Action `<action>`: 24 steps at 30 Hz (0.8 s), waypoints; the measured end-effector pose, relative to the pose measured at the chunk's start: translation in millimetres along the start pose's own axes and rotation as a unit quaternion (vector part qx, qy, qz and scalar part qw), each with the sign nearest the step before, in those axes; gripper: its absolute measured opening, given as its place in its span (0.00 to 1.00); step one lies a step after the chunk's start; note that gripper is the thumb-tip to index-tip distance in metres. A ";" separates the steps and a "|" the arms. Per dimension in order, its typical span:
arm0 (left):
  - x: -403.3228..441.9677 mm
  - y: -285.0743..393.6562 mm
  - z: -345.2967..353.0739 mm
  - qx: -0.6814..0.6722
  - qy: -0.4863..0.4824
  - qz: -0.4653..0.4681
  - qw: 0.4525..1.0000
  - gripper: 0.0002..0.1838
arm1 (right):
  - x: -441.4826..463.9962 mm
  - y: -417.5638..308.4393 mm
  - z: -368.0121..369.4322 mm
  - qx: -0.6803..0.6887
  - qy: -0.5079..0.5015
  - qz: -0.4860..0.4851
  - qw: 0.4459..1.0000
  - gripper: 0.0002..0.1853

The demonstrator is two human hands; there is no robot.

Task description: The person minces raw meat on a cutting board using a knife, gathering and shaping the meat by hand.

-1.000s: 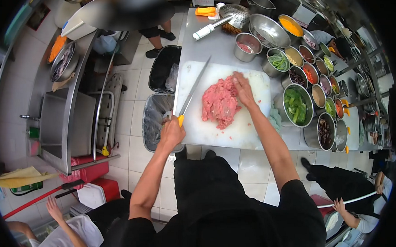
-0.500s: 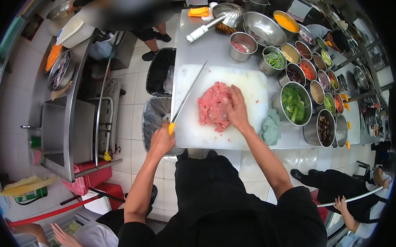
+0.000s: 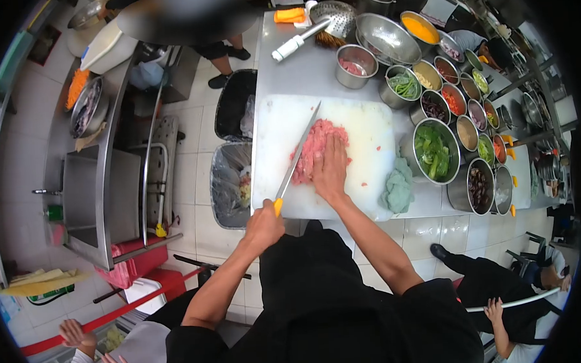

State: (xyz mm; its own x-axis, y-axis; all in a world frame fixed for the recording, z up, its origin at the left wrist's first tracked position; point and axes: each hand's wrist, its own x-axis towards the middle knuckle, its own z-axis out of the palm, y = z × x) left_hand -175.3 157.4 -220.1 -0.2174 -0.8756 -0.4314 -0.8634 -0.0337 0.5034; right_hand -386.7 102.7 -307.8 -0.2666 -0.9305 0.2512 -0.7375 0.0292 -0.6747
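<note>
Closed round the yellow handle of a long knife (image 3: 300, 145), my left hand (image 3: 264, 227) is at the front left edge of the white cutting board (image 3: 369, 123). The blade points away from me and lies along the left side of a pile of pink minced meat (image 3: 316, 141). On the right part of that pile my right hand (image 3: 330, 169) rests flat, fingers extended over the meat. Small scraps of meat dot the board. A green cloth (image 3: 398, 186) lies at the board's right front corner.
Metal pots of greens (image 3: 433, 152) and dark pieces (image 3: 479, 187) stand right of the board. Behind it are a small pot (image 3: 355, 67), a wide bowl (image 3: 388, 39) and a strainer (image 3: 333, 20). Lined bins (image 3: 230, 207) stand left. Other people are at both lower sides.
The knife has moved right, from the board's left side to the meat. My right hand has shifted left and nearer to me, onto the pile. The meat is bunched more compactly.
</note>
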 end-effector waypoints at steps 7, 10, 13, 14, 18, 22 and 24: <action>-12.9 -10.5 9.1 -0.009 0.060 -0.053 0.997 0.16 | 30.1 -9.2 -22.1 -0.008 0.019 0.031 0.999 0.32; -14.3 -1.3 41.7 -0.022 0.036 -0.046 0.998 0.17 | 25.7 -15.1 0.6 -0.085 -0.016 -0.008 0.996 0.31; -16.9 -2.1 44.2 -0.033 0.034 -0.033 0.998 0.16 | 23.6 -24.9 -3.9 -0.122 -0.032 -0.011 0.992 0.31; -12.2 -5.9 36.8 -0.032 0.041 -0.025 0.998 0.16 | 23.9 -15.3 -6.5 -0.086 -0.056 -0.011 0.995 0.31; -10.1 -24.8 6.0 -0.037 0.073 -0.051 0.995 0.16 | 16.5 19.5 -55.8 -0.034 -0.034 0.019 0.999 0.33; -9.8 -32.3 6.8 -0.059 0.060 -0.066 0.994 0.16 | -33.1 64.9 -77.3 -0.121 -0.019 0.043 0.992 0.43; -9.3 -23.4 7.4 -0.070 0.028 -0.049 0.996 0.17 | -46.0 34.0 -80.6 -0.105 -0.053 -0.004 0.993 0.46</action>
State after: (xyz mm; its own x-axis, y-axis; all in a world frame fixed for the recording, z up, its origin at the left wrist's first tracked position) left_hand -156.5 170.0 -233.4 -0.1073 -0.8898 -0.4435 -0.8063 -0.1831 0.5625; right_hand -449.5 176.0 -286.4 -0.2008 -0.9641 0.1739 -0.8553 0.0860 -0.5110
